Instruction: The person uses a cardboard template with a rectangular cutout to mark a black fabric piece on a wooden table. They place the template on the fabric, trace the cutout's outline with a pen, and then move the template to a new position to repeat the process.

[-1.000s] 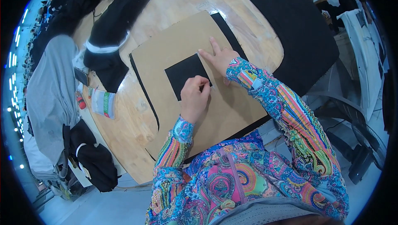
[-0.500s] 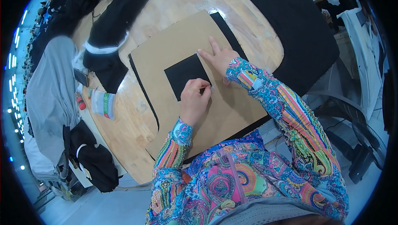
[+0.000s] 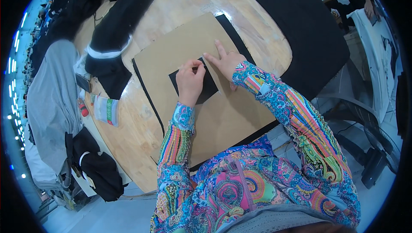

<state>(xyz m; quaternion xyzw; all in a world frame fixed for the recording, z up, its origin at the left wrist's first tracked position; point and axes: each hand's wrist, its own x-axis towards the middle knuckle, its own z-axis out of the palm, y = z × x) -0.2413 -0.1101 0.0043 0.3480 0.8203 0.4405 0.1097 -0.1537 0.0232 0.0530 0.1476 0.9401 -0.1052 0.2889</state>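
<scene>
Your left hand (image 3: 189,82), grip pinched together (whether on anything, you cannot tell), hides part of the black square (image 3: 208,91); your right hand (image 3: 227,64), grip released, lies spread on the tan sheet (image 3: 227,121), which conceals most of the black fabric (image 3: 237,40) beneath, on the surface (image 3: 137,119).

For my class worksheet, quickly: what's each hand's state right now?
Left hand: pinched closed; anything held cannot be told.
Right hand: open, spread on the brown sheet.
</scene>
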